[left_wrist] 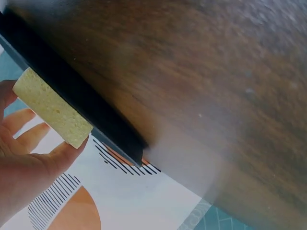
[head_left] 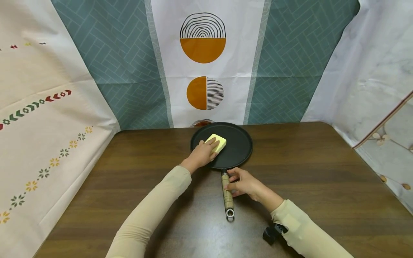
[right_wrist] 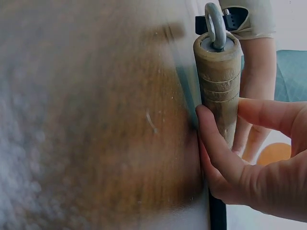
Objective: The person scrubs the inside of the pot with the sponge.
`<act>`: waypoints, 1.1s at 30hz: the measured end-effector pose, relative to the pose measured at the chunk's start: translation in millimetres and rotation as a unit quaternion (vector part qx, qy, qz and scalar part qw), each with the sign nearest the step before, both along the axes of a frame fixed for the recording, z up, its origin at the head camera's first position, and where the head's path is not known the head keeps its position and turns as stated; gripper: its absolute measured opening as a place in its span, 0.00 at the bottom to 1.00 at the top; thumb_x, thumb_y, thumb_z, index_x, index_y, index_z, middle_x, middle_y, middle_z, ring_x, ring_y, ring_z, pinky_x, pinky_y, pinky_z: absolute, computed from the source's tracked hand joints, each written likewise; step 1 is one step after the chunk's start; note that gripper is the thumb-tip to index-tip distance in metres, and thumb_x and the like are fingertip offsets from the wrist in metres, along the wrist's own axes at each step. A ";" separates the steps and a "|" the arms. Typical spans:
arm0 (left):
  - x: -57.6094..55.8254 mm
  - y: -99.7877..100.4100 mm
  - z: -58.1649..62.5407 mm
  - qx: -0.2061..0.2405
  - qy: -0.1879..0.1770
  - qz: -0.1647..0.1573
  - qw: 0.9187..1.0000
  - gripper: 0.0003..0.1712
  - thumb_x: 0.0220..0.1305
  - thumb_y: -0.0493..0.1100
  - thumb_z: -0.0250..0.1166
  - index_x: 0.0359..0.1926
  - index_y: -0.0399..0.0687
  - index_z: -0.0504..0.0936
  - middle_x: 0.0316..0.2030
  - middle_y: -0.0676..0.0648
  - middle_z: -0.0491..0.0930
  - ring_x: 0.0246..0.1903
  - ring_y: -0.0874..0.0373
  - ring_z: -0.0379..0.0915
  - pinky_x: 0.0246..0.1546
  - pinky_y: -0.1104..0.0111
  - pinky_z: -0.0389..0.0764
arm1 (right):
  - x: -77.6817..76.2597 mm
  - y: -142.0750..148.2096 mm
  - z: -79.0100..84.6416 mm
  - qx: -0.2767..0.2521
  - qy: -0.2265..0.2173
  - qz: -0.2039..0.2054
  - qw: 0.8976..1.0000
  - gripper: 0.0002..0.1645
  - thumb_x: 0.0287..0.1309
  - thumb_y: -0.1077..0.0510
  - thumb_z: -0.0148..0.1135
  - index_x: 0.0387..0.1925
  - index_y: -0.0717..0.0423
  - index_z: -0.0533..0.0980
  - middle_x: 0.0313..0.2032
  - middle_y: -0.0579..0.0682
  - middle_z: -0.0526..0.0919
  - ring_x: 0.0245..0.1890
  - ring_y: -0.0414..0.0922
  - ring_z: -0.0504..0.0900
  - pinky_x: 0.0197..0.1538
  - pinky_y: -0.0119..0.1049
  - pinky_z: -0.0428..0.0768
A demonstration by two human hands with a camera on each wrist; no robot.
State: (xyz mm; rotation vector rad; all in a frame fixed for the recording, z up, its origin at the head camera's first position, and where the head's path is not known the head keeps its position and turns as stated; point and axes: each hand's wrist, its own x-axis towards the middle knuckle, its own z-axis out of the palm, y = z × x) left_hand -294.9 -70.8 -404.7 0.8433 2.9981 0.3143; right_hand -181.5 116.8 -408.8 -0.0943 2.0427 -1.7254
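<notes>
1. Head view: the left hand holds a yellow sponge on the left part of a flat black pan. The pan rests near the far edge of a brown table, its wooden handle pointing toward the person. The right hand grips this handle from the right, and a metal ring hangs at the handle's near end. A patterned cloth stands behind the table.
2. Left wrist view: the sponge is pinched between thumb and fingers, its long side against the pan, which shows edge-on.
3. Right wrist view: the handle is held between the thumb and fingers, which lie on opposite sides of it; the ring end sticks out beyond them.
</notes>
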 end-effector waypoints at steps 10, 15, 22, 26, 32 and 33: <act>-0.1 -0.3 -8.7 -0.017 -0.019 -0.014 1.000 0.31 0.71 0.48 0.56 0.72 0.51 0.62 0.72 0.45 0.57 0.44 0.45 0.66 0.45 0.55 0.72 | 0.9 -0.2 -1.9 0.002 -0.004 -0.004 1.000 0.36 0.52 0.72 0.64 0.62 0.72 0.61 0.44 0.63 0.68 0.34 0.49 0.77 0.37 0.46 0.83; -0.4 -1.0 -7.8 -0.014 -0.018 -0.028 0.999 0.30 0.71 0.47 0.57 0.71 0.50 0.63 0.71 0.45 0.58 0.43 0.46 0.65 0.45 0.56 0.71 | 0.3 -0.5 -0.8 0.004 -0.003 -0.008 1.000 0.36 0.51 0.73 0.63 0.62 0.72 0.62 0.44 0.64 0.69 0.34 0.50 0.77 0.36 0.46 0.83; 0.7 -3.5 -5.3 0.005 -0.029 -0.042 0.999 0.31 0.70 0.46 0.59 0.71 0.51 0.64 0.71 0.45 0.59 0.42 0.47 0.64 0.47 0.56 0.70 | -1.6 -1.3 0.6 0.008 0.000 -0.016 1.000 0.36 0.50 0.73 0.64 0.61 0.72 0.63 0.43 0.63 0.69 0.34 0.50 0.77 0.36 0.46 0.83; 3.1 -4.6 -4.3 0.007 -0.043 -0.061 0.997 0.31 0.70 0.46 0.59 0.71 0.51 0.64 0.71 0.45 0.58 0.43 0.48 0.64 0.47 0.56 0.70 | -1.9 -0.6 -0.3 0.005 -0.001 -0.016 1.000 0.36 0.50 0.73 0.64 0.61 0.72 0.63 0.43 0.63 0.69 0.34 0.49 0.76 0.36 0.46 0.83; 5.0 -5.8 -3.6 0.012 -0.064 -0.083 0.994 0.31 0.69 0.46 0.60 0.71 0.53 0.64 0.72 0.48 0.56 0.46 0.48 0.64 0.49 0.55 0.70 | -2.5 -0.5 0.1 -0.003 -0.005 -0.014 1.000 0.36 0.50 0.73 0.63 0.62 0.72 0.62 0.43 0.63 0.69 0.33 0.48 0.76 0.36 0.46 0.83; 5.1 -6.2 -3.8 0.012 -0.067 -0.086 0.994 0.31 0.69 0.46 0.60 0.71 0.54 0.64 0.72 0.49 0.56 0.47 0.48 0.64 0.50 0.55 0.70 | -2.4 -0.8 0.0 -0.005 -0.005 -0.013 1.000 0.36 0.50 0.73 0.63 0.62 0.73 0.62 0.43 0.63 0.69 0.33 0.48 0.76 0.36 0.46 0.83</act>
